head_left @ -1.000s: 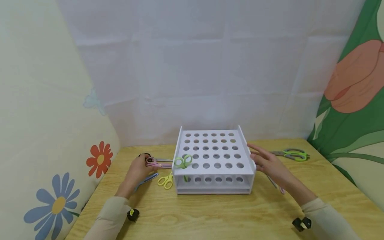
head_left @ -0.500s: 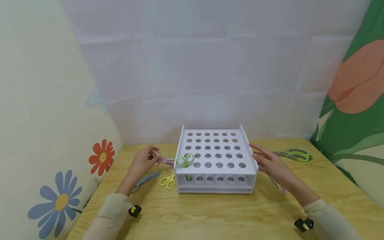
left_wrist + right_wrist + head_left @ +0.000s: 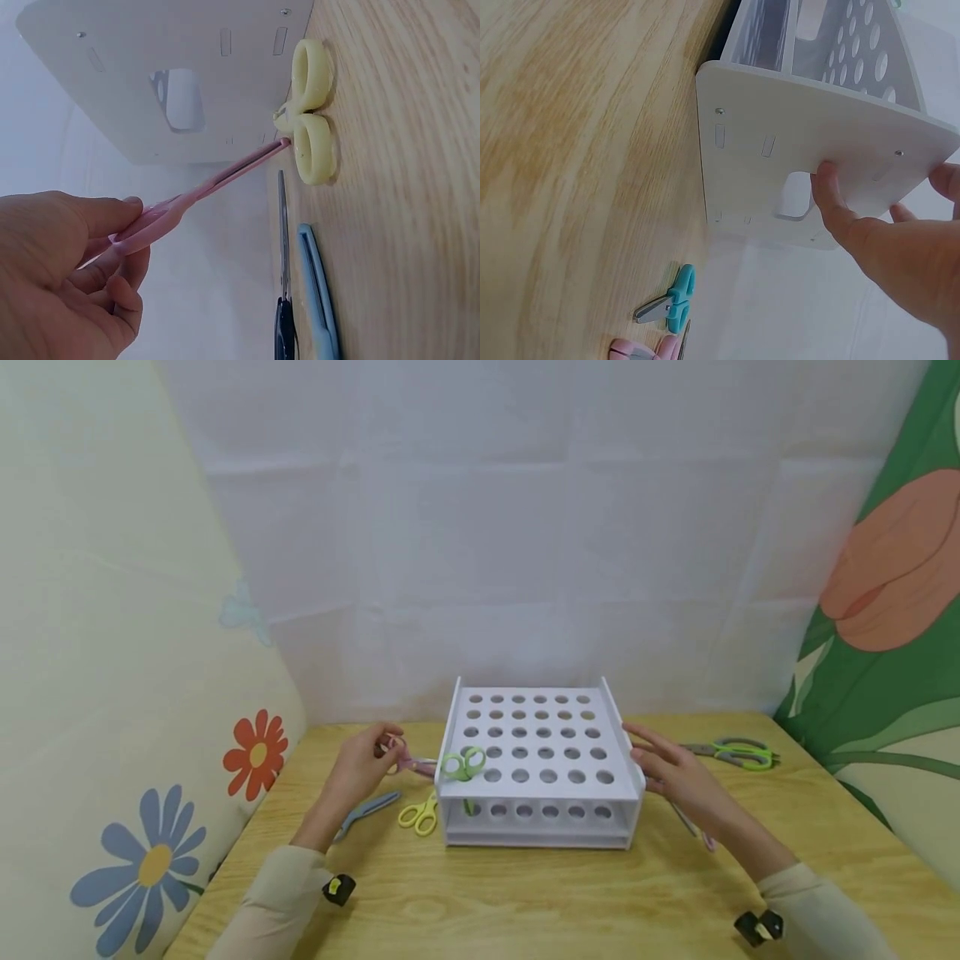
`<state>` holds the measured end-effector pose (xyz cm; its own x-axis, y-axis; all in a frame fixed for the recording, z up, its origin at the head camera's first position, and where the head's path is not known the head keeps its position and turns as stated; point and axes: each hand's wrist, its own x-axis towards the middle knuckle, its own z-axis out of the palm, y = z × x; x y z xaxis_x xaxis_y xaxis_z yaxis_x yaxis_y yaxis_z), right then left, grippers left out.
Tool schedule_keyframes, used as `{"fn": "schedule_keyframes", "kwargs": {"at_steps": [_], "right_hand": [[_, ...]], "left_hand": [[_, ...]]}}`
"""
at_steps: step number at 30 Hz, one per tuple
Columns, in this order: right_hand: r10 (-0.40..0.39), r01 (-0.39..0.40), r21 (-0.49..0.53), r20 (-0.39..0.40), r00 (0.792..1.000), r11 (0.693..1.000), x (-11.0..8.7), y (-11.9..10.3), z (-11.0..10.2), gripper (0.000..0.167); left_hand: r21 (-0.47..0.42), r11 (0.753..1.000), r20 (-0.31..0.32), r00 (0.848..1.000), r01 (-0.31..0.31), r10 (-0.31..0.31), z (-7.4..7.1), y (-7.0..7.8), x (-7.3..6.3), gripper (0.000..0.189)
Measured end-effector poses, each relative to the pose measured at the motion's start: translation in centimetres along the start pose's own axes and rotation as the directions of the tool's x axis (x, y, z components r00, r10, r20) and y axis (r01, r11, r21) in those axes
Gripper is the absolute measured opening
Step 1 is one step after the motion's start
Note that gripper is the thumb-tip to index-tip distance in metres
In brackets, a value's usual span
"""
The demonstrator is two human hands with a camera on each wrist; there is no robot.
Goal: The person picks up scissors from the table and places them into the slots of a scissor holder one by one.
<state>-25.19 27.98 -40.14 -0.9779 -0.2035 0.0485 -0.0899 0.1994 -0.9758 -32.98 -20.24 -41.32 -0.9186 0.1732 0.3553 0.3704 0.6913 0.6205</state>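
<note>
My left hand [image 3: 360,768] pinches pink scissors [image 3: 176,210] by their handle, raised above the table with the blades slanting toward the white rack [image 3: 536,787]. The rack has rows of round holes, and green scissors [image 3: 465,764] stand in a hole at its front left corner. My right hand [image 3: 678,781] rests its fingertips against the rack's right side panel, beside a cut-out, as the right wrist view shows. Yellow scissors [image 3: 315,150] lie against the rack's left side. Blue scissors [image 3: 319,289] and black-handled scissors [image 3: 285,322] lie below my left hand.
Right of the rack lie green-and-grey scissors [image 3: 738,753], and the right wrist view shows teal scissors [image 3: 679,300] and another pink-handled pair [image 3: 641,350] there. A white cloth [image 3: 540,552] hangs behind the wooden table [image 3: 525,902].
My left hand has lifted the pink scissors off the table and shifted slightly right, away from the black-handled pair. My right hand stays at the rack's side.
</note>
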Motion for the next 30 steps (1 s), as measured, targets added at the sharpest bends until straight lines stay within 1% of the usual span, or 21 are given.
{"fn": "schedule_keyframes", "kwargs": {"at_steps": [3, 9, 12, 20, 24, 30], "right_hand": [[-0.006, 0.006, 0.004, 0.001, 1.000, 1.000, -0.1, -0.1, 0.0, 0.065], [-0.003, 0.003, 0.018, 0.006, 1.000, 1.000, -0.2, -0.2, 0.1, 0.065], [-0.003, 0.003, 0.024, 0.006, 1.000, 1.000, -0.3, -0.1, 0.1, 0.065], [0.004, -0.005, 0.024, 0.004, 1.000, 1.000, -0.2, -0.2, 0.0, 0.065], [0.000, -0.001, 0.030, 0.008, 1.000, 1.000, -0.1, -0.3, 0.0, 0.065], [-0.004, 0.004, 0.034, 0.015, 1.000, 0.999, -0.2, -0.3, 0.0, 0.065]], "left_hand": [[-0.019, 1.000, -0.010, 1.000, 0.007, -0.008, -0.1, 0.3, 0.0, 0.029], [-0.036, 0.999, -0.042, 0.999, -0.016, 0.015, -0.2, 0.5, -0.3, 0.033], [-0.048, 0.999, -0.055, 0.998, -0.006, 0.004, -0.2, 0.8, -0.4, 0.034], [-0.031, 0.999, -0.082, 0.996, 0.036, -0.038, -0.4, 1.4, -0.2, 0.027], [-0.031, 0.999, -0.088, 0.995, 0.036, -0.038, -0.5, 1.6, -0.2, 0.025], [-0.062, 0.997, -0.079, 0.996, 0.034, -0.039, -0.5, 2.1, -0.3, 0.023]]}}
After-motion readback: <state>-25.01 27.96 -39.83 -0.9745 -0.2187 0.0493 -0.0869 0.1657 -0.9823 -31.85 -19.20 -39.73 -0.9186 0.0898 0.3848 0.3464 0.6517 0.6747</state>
